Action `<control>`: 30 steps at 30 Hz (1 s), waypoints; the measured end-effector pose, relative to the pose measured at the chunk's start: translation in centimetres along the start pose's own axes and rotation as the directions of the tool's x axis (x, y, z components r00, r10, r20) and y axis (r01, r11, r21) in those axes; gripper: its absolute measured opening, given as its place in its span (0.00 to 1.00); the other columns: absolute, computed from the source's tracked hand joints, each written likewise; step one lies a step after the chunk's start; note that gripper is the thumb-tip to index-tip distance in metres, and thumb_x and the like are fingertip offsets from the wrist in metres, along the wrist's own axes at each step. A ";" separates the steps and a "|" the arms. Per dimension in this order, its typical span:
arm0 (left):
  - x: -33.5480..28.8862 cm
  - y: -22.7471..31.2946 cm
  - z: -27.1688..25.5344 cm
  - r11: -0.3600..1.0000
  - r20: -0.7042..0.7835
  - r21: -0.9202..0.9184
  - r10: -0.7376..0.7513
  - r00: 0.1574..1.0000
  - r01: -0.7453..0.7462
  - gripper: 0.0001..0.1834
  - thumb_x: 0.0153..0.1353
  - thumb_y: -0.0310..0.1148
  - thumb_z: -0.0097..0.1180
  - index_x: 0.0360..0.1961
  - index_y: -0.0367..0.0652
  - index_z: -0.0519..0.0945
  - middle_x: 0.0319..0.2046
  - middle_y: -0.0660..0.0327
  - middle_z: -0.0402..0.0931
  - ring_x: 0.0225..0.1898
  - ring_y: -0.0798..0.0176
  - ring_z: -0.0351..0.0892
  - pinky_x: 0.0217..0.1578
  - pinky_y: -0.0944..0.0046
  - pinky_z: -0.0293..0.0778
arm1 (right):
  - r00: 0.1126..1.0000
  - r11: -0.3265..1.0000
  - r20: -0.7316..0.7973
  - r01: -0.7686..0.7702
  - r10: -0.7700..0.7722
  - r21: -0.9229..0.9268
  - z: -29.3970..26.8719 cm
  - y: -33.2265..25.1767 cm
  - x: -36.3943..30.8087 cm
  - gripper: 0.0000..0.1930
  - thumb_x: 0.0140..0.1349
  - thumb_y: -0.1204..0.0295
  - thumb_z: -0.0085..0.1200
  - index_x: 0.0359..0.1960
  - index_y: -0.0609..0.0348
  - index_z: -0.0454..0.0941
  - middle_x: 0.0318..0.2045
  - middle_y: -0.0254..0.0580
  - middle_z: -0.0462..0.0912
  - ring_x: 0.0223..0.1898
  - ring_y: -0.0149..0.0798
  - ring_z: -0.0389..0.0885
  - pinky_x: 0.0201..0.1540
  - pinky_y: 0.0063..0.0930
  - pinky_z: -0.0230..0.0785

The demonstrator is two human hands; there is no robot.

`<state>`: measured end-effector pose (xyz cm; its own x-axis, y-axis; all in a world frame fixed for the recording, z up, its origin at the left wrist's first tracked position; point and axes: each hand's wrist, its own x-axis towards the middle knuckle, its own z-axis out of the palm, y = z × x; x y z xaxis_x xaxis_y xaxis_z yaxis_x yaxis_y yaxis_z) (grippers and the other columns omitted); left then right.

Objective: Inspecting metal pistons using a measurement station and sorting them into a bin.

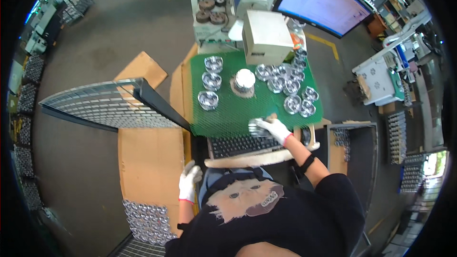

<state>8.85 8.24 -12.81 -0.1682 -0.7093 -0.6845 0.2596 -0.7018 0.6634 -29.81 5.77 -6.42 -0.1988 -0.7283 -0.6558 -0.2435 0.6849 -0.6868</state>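
Observation:
My right hand (276,129), in a white glove, grips a shiny metal piston (257,127) over the front edge of the green mat (223,121), just above the keyboard. My left hand (190,181), also gloved, hangs low beside my body with its fingers apart and nothing in them. A brightly lit piston (244,79) sits on a round fixture (243,91) under the machine's box-shaped head (267,38). Several pistons (208,100) stand in a column on the mat's left side, and a larger group (291,85) stands on its right.
A black keyboard (238,146) and a mouse (305,136) lie in front of the mat. A tilted monitor (326,2) stands at the back right. On my left, cardboard (150,162) carries rows of pistons (148,221) beside an upright metal grid (114,104). A grey bin (373,162) is on my right.

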 end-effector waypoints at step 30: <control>2.9 5.9 16.9 0.289 0.503 0.834 -0.045 0.863 -0.470 0.39 0.39 0.49 0.73 0.51 0.38 0.75 0.45 0.48 0.78 0.48 0.45 0.78 0.50 0.54 0.74 | 0.845 0.906 0.398 0.208 -0.357 0.369 4.9 0.6 -0.2 0.44 0.51 0.52 0.64 0.66 0.61 0.60 0.53 0.50 0.74 0.54 0.47 0.74 0.60 0.36 0.66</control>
<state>-6.22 0.95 -5.78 -0.6347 -0.6144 -0.4688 -0.6389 0.0759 0.7656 -25.24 6.45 -8.21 0.2968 -0.8505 -0.4342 0.0886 0.4773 -0.8743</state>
